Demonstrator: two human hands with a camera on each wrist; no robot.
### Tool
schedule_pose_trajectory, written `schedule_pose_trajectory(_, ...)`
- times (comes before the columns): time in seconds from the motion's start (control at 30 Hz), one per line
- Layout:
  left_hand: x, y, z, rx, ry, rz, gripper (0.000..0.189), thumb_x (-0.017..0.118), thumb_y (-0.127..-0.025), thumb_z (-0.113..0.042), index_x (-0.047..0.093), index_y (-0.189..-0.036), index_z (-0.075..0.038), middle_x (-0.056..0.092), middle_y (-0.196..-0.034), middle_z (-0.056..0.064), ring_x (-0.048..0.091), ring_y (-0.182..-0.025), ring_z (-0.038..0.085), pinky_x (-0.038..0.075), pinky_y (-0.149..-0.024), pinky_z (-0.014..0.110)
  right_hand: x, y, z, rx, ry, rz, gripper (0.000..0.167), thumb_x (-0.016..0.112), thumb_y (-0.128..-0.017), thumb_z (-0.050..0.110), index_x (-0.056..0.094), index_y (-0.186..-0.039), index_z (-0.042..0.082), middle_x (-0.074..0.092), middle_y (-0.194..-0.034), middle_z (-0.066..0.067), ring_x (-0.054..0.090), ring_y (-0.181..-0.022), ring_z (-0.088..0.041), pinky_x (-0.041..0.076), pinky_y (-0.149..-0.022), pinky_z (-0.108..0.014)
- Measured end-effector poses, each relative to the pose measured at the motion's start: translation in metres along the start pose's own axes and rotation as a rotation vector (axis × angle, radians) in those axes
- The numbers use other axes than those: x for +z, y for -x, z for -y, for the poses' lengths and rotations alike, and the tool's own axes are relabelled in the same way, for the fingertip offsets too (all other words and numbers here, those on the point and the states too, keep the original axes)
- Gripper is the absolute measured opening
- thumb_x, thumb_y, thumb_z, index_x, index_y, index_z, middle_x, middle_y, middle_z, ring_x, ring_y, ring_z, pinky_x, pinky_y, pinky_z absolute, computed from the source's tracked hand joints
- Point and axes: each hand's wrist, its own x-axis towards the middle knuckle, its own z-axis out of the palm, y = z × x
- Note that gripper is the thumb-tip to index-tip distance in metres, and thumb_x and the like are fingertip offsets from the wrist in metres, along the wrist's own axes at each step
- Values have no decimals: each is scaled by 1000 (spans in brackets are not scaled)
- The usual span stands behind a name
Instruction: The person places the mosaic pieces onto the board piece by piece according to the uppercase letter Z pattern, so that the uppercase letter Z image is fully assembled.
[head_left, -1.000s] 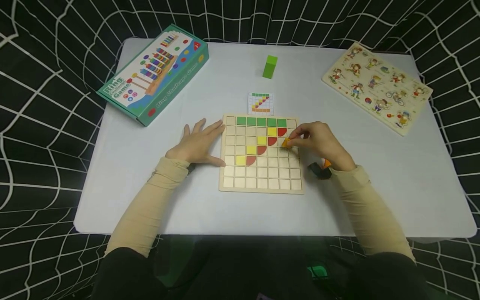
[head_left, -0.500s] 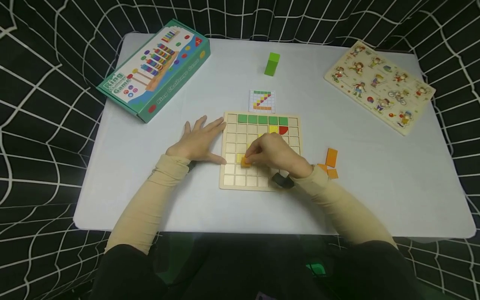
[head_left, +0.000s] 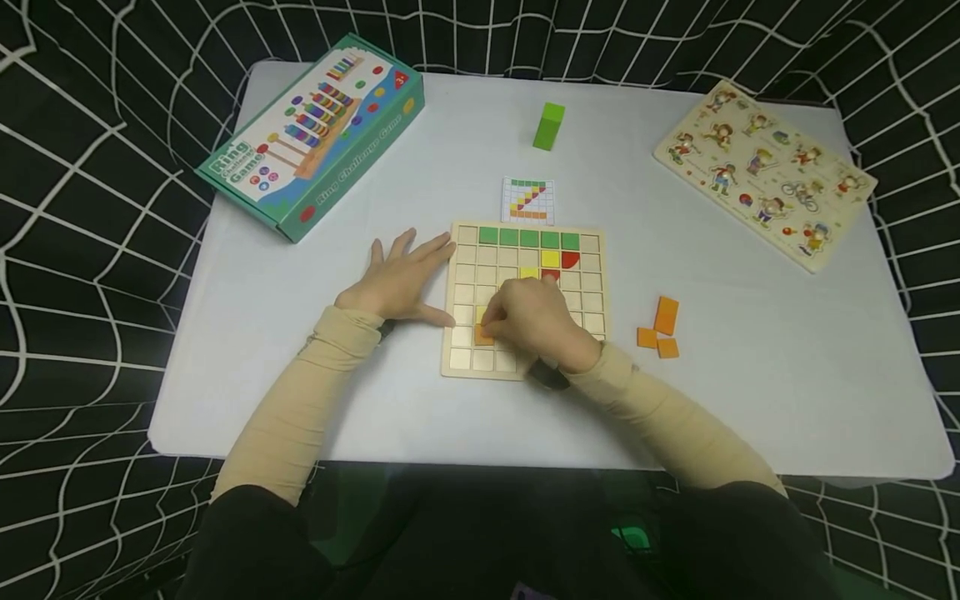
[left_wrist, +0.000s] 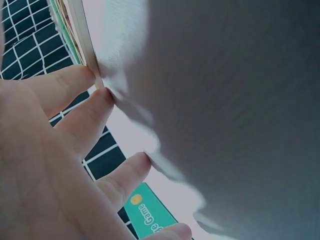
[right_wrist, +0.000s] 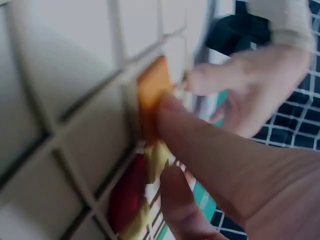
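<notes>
A wooden grid board (head_left: 463,275) lies on the table with a row of green square tiles (head_left: 529,238) along its top. Below them run yellow squares (head_left: 550,259) and red quarter-round tiles (head_left: 570,260), partly hidden by my right hand (head_left: 536,317). That hand's curled fingers are at an orange square tile (head_left: 482,337) in a lower-left cell. In the right wrist view a fingertip presses the orange tile (right_wrist: 152,92), which lies within its cell. My left hand (head_left: 393,283) is spread flat, fingertips and thumb against the board's left edge.
Several loose orange tiles (head_left: 666,315) lie right of the board. A small pattern card (head_left: 528,202) sits behind it, with an upright green block (head_left: 550,127) farther back. A green game box (head_left: 311,137) stands back left, a wooden picture puzzle (head_left: 765,175) back right.
My right hand has carried the orange tile from the board's right side to the lower-left cell, where it now lies. The left hand has stayed at the board's left edge.
</notes>
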Motion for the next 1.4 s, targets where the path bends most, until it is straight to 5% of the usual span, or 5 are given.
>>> schedule_pose_trajectory(0.23, 0, -1, -1, -4, -8, 10, 118, 79, -78, -66, 17, -167, -20, 7, -178, -3, 0, -162, 48, 5, -120, 82, 1, 8, -5, -48, 85, -111, 31, 86, -82, 41, 84, -107, 22, 70, -117, -3, 63, -111, -22, 38, -92, -48)
schedule_pose_trajectory(0.47, -1, -1, -1, -1, -10, 11, 118, 80, -78, -65, 17, -167, -19, 7, -178, -2, 0, -161, 49, 5, -120, 83, -7, 19, -20, -26, 123, -154, 65, 83, -83, 52, 67, -139, 23, 47, -162, -10, 47, -144, -39, 28, -120, -66)
schedule_pose_trajectory(0.67, -1, -1, -2, 6, -6, 7, 118, 81, -78, -63, 18, -167, -18, 9, -178, -1, 2, -161, 51, 6, -119, 84, -15, 39, -58, 35, 92, -255, 68, 85, -81, 46, 66, -139, 15, 44, -163, -17, 41, -149, -42, 14, -124, -75)
schedule_pose_trajectory(0.9, -1, -1, -1, 2, -8, 14, 118, 80, -79, -63, 16, -167, -19, 7, -178, -2, 1, -161, 50, 5, -120, 83, -32, 74, -118, 174, 116, -395, 52, 86, -84, 31, 73, -127, 4, 53, -151, -27, 48, -138, -52, 24, -115, -79)
schedule_pose_trajectory(1.4, -1, 0, -2, 8, 5, 6, 119, 81, -78, -62, 18, -167, -18, 8, -178, 0, 0, -161, 51, 5, -118, 84, -47, 104, -187, 417, 81, -216, 35, 72, -97, 30, 75, -122, 6, 42, -160, -27, 34, -137, -66, 7, -116, -85)
